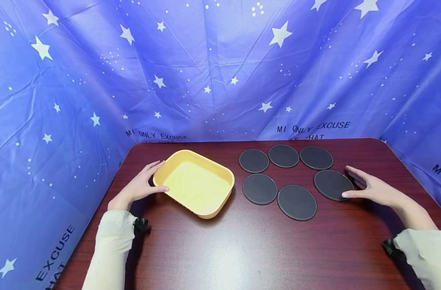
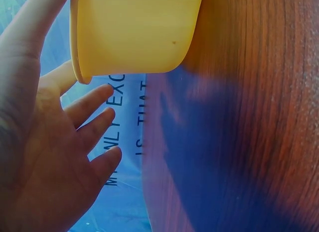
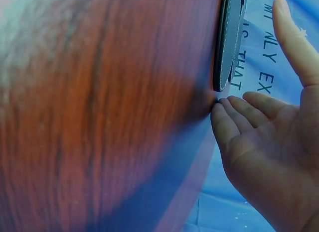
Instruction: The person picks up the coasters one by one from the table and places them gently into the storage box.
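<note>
In the head view, a yellow plastic basin (image 1: 225,173) sits on the left half of the table. My left hand (image 1: 141,185) spans its left corner, with thumb and index finger at the rim. From the left wrist, the other fingers of this hand (image 2: 55,162) are spread loosely below the basin's wall (image 2: 134,38). My right hand (image 1: 378,191) is beside the rightmost black round coaster (image 1: 333,185); its thumb overlaps the near right edge. In the right wrist view, that hand's fingertips (image 3: 219,115) are right by the stitched coaster edge (image 3: 227,48), thumb apart.
Several more black coasters lie in two loose rows, among them a front one (image 1: 297,202) and a back one (image 1: 283,156). The dark red wooden table (image 1: 260,249) ends at a blue starry curtain (image 1: 206,60), which hangs behind it and along both sides.
</note>
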Demonstrator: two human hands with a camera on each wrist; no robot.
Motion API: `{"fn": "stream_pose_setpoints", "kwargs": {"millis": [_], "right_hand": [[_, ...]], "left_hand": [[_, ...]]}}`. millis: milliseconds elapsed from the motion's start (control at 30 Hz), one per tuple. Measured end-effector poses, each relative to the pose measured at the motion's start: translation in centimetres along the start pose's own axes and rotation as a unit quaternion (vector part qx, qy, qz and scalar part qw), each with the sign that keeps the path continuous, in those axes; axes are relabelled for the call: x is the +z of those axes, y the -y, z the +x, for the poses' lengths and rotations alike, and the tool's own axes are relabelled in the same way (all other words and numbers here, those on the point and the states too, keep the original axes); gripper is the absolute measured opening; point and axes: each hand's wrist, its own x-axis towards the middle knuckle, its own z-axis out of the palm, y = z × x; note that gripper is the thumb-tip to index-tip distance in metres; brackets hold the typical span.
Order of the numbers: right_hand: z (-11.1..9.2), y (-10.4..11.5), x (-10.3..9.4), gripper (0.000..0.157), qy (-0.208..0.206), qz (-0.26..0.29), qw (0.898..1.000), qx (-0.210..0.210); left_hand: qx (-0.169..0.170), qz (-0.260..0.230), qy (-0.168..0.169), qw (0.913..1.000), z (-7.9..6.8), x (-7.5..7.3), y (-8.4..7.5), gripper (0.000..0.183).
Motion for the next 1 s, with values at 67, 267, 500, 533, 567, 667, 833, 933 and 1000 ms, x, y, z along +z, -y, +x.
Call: {"fn": "stream_pose_setpoints", "kwargs": {"millis": [67, 267, 500, 533, 567, 667, 833, 933, 1000], "right_hand": [[0.0, -0.1, -0.1, 0.091, 0.000, 0.006, 1.000, -0.003], [-0.3, -0.6, -0.2, 0.082, -0.021, 0.030, 0.999, -0.035], [-0.4, -1.0, -0.1, 0.074, -0.044, 0.046, 0.995, -0.075], [-0.4, -1.1, -0.1, 0.073, -0.045, 0.044, 0.995, -0.074], [-0.3, -1.2, -0.1, 0.073, -0.045, 0.041, 0.995, -0.073], [-0.3, -1.3, 0.0, 0.075, -0.041, 0.033, 0.996, -0.071], [-0.2, -1.4, 0.4, 0.078, -0.038, 0.022, 0.997, -0.070], [-0.2, -1.3, 0.5, 0.080, -0.043, 0.005, 0.997, -0.065], [-0.1, -1.3, 0.6, 0.081, -0.046, -0.009, 0.997, -0.063]], "left_hand": [[0.002, -0.001, -0.001, 1.0000, 0.0, 0.1, 0.0, 0.095], [0.004, -0.003, 0.000, 1.0000, 0.1, 0.3, 0.0, 0.094], [0.001, -0.006, 0.003, 1.0000, 0.2, 0.4, -0.1, 0.095], [0.001, -0.005, 0.004, 1.0000, 0.2, 0.4, -0.1, 0.095], [0.002, -0.005, 0.005, 1.0000, 0.2, 0.4, -0.1, 0.095], [0.001, -0.005, 0.007, 1.0000, 0.1, 0.4, -0.1, 0.095], [-0.002, -0.002, 0.009, 1.0000, -0.1, 0.2, 0.0, 0.095], [0.000, -0.002, 0.007, 1.0000, -0.1, 0.1, 0.1, 0.095], [0.001, -0.004, 0.006, 1.0000, -0.1, 0.1, 0.2, 0.095]]}}
